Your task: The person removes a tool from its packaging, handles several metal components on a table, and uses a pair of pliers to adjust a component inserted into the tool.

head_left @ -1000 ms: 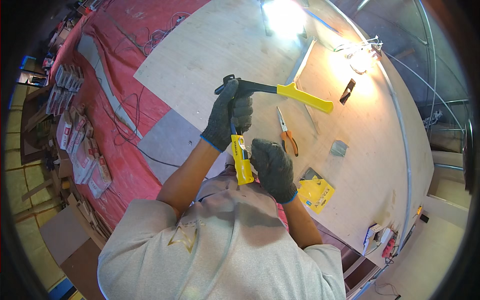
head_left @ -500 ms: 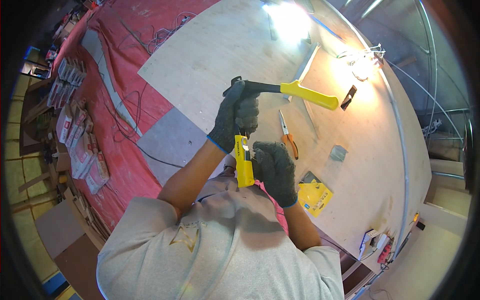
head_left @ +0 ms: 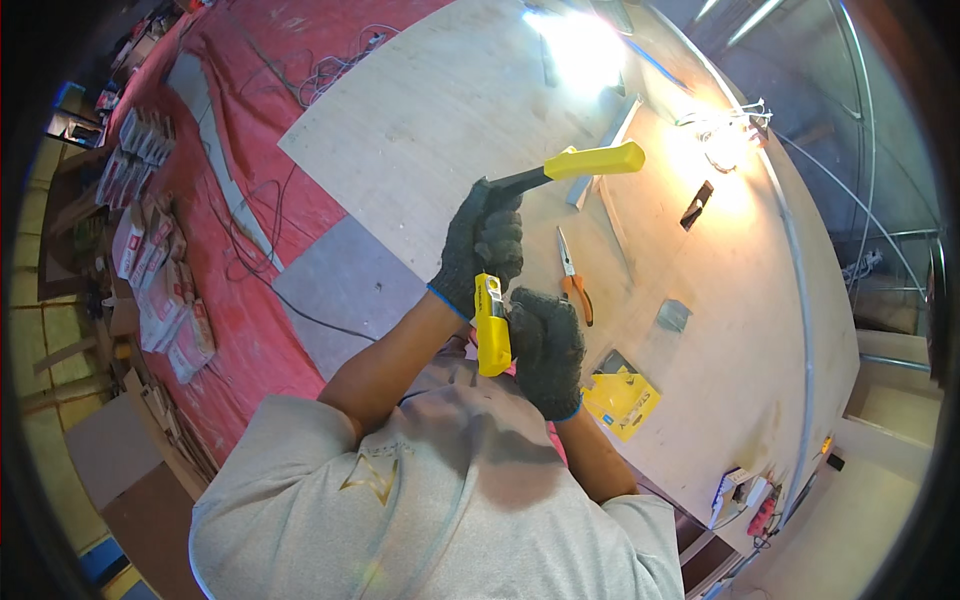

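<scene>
My left hand (head_left: 483, 235), in a dark knitted glove, is closed around the black bar of a hand tool with a yellow grip (head_left: 600, 160); the grip points right. Just below my left hand is a yellow piece with a silver metal inset (head_left: 491, 325), held roughly upright. My gloved right hand (head_left: 548, 345) is closed against this piece's right side. My left hand hides whether the two parts join. Long-nose pliers with orange handles (head_left: 572, 280) lie on the pale board to the right. Nearby are a yellow package (head_left: 622, 397) and a clear plastic piece (head_left: 674, 315).
The large pale board (head_left: 720, 370) has metal strips (head_left: 605, 150) and a dark slot (head_left: 697, 205). A bright lamp (head_left: 580, 48) shines at the far end. Red sheeting (head_left: 265, 330), a cable (head_left: 330, 325) and stacked bags (head_left: 190, 335) are on the left.
The yellow-gripped bar has tilted, its grip end rising and shifting left, and my left hand has turned with it. The lower yellow piece has moved slightly right; my right hand stays beside it.
</scene>
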A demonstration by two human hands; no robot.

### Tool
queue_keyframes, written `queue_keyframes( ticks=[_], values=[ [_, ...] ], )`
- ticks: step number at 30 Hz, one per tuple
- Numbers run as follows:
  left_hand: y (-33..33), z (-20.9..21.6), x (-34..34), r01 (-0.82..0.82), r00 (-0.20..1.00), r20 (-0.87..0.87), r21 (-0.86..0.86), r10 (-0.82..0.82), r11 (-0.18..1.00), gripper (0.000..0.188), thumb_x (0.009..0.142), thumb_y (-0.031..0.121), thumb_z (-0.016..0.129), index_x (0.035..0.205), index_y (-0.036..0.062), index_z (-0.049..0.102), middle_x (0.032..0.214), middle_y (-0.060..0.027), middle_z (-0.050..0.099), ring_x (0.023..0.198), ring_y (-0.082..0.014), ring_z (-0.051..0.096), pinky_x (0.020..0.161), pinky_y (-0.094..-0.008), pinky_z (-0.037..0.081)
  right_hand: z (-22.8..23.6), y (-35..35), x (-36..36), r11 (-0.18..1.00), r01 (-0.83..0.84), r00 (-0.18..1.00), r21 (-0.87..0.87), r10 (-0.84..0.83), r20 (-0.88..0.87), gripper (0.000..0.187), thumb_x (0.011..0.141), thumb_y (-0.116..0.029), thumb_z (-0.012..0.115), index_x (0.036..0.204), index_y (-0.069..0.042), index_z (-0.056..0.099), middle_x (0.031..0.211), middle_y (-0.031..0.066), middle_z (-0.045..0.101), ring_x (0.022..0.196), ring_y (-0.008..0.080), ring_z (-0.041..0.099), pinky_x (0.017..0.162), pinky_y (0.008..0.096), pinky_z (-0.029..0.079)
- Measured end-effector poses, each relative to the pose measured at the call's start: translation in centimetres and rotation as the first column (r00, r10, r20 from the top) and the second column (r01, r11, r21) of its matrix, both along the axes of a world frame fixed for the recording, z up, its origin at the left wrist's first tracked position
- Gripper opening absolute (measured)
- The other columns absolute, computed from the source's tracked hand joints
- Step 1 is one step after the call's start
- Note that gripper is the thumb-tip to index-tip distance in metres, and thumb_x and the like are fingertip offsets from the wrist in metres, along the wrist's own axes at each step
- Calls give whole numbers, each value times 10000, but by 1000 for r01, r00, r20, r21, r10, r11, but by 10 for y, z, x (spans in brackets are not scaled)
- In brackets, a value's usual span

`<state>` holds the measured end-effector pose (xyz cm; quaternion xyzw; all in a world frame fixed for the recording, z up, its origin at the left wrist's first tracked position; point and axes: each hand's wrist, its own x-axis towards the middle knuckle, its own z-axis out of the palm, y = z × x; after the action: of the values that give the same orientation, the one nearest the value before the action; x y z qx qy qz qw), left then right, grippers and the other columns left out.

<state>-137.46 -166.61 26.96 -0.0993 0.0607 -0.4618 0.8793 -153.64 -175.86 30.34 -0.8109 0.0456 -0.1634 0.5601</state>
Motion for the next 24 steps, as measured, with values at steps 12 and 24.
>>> queue_keyframes(
  ticks=[12, 24],
  values=[
    [-4, -7, 4, 149, 985, 73, 115, -158, 982, 373, 1013, 484, 480, 990, 114, 525, 563, 86, 345, 367, -13, 316, 340, -189, 313, 17, -18, 15, 979, -192, 978, 63, 196, -69, 188, 962, -133, 561, 1071, -9, 652, 955, 104, 629, 864, 191, 626, 765, 335, 494],
    [-14, -11, 8, 108, 991, 67, 74, -113, 991, 347, 1015, 471, 480, 958, 131, 524, 542, 95, 315, 363, -14, 283, 338, -191, 293, -3, -10, 12, 982, -44, 986, 181, 72, -153, 305, 849, -75, 700, 1141, -33, 621, 1053, 120, 626, 930, 265, 620, 824, 367, 499]
  ],
)
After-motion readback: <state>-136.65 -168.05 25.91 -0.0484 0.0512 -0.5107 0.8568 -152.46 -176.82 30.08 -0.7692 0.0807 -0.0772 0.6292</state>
